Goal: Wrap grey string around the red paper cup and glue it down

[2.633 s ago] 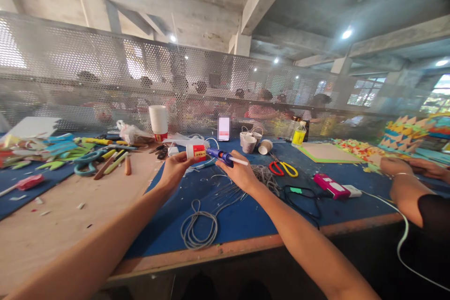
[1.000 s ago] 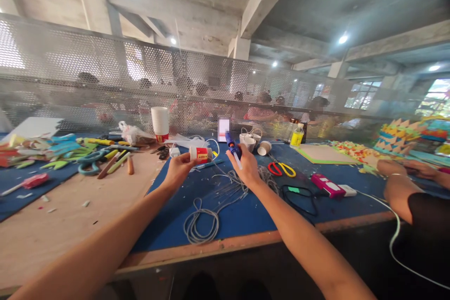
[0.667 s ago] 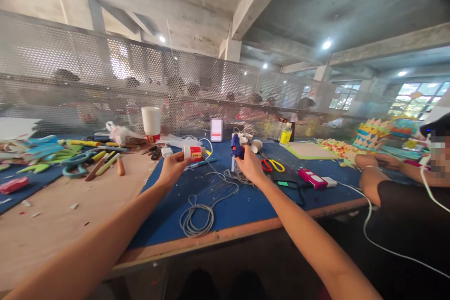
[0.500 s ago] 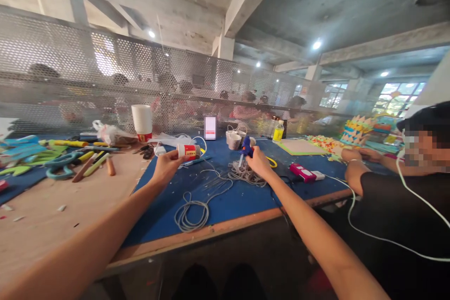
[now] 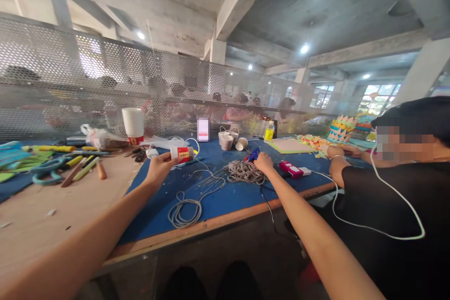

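Note:
My left hand [image 5: 161, 165] is closed on a small red and white paper cup [image 5: 183, 153], held on its side above the blue mat [image 5: 147, 215]. Grey cord runs from near this cup to a loose coil [image 5: 186, 211] at the mat's front. On the right, my right hand [image 5: 263, 161] grips a blue glue gun [image 5: 253, 153], low beside a heap of grey cord [image 5: 245, 172]. Behind the heap stand several cord-wrapped cups [image 5: 227, 141], and another cup [image 5: 242, 144] lies on its side.
A stack of paper cups [image 5: 133, 124], blue scissors [image 5: 47, 171] and hand tools lie left. A phone [image 5: 203, 130] stands at the back. Right are a yellow bottle [image 5: 269, 131], a magenta device [image 5: 291, 169] and a person in black [image 5: 397, 197] with a white cable.
My right hand has lowered the glue gun and tilted it flatter, to the right of the cord heap. The tipped cup behind it now shows. The whole view has shifted slightly.

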{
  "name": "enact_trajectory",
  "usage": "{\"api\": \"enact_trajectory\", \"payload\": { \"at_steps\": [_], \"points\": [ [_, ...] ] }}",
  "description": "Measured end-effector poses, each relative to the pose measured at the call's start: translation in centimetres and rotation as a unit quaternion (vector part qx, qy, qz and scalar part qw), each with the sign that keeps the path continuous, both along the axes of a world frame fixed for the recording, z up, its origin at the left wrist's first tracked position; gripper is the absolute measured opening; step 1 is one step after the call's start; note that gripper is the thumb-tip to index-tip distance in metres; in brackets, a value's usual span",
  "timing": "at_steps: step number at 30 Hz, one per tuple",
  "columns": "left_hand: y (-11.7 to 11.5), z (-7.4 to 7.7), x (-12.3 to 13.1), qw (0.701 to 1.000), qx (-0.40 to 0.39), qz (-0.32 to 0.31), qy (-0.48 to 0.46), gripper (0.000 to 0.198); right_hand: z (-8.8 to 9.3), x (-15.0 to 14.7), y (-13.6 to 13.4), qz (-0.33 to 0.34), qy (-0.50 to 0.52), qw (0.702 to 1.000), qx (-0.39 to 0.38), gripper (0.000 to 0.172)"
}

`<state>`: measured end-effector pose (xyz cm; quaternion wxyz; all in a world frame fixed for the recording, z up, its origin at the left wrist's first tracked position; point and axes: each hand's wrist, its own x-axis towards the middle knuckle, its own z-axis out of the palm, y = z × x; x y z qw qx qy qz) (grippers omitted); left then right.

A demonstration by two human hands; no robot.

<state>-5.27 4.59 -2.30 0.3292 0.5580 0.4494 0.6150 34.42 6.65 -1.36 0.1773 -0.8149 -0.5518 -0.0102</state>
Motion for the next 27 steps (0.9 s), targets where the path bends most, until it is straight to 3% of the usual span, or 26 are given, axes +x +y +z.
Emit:
{"api": "enact_trajectory", "payload": {
  "at_steps": [5,8,11,13,15,19,21,25,27],
  "points": [
    [-0.4,0.4,0.2,1.0,-0.005,0.0,-0.013,0.049,0.7,-0.3,-1.0,0.012,-0.03,0.999,0.021,0.041],
    [-1.0,0.6,0.5,0.999,-0.007,-0.018,-0.029,0.049,1.7,-1.9,-1.8,0.058,-0.054,0.989,0.122,0.033],
    [-1.5,0.9,0.9,0.998,-0.015,-0.042,-0.041,0.047,2.5,-5.7,-1.9,0.235,0.052,0.951,0.195,0.022],
    [-1.7,1.1,1.1,0.998,-0.021,-0.047,-0.041,0.046,2.4,-9.0,-1.5,0.364,0.187,0.896,0.173,0.023],
    [-1.8,1.1,1.2,0.997,-0.028,-0.053,-0.048,0.045,1.9,-12.2,-0.9,0.434,0.273,0.848,0.132,0.03],
    [-1.8,1.1,1.2,0.993,-0.055,-0.072,-0.073,0.044,0.9,-15.8,-0.3,0.467,0.325,0.821,0.031,0.049],
    [-2.1,1.3,1.4,0.992,-0.064,-0.077,-0.077,0.043,0.9,-16.1,-0.5,0.47,0.33,0.819,0.0,0.043],
    [-2.7,1.8,1.8,0.991,-0.074,-0.085,-0.071,0.04,1.7,-15.7,-1.4,0.472,0.305,0.825,0.054,0.01],
    [-2.9,1.8,2.1,0.991,-0.08,-0.083,-0.061,0.04,2.2,-15.6,-1.9,0.474,0.294,0.823,0.104,0.013]
  ]
}}
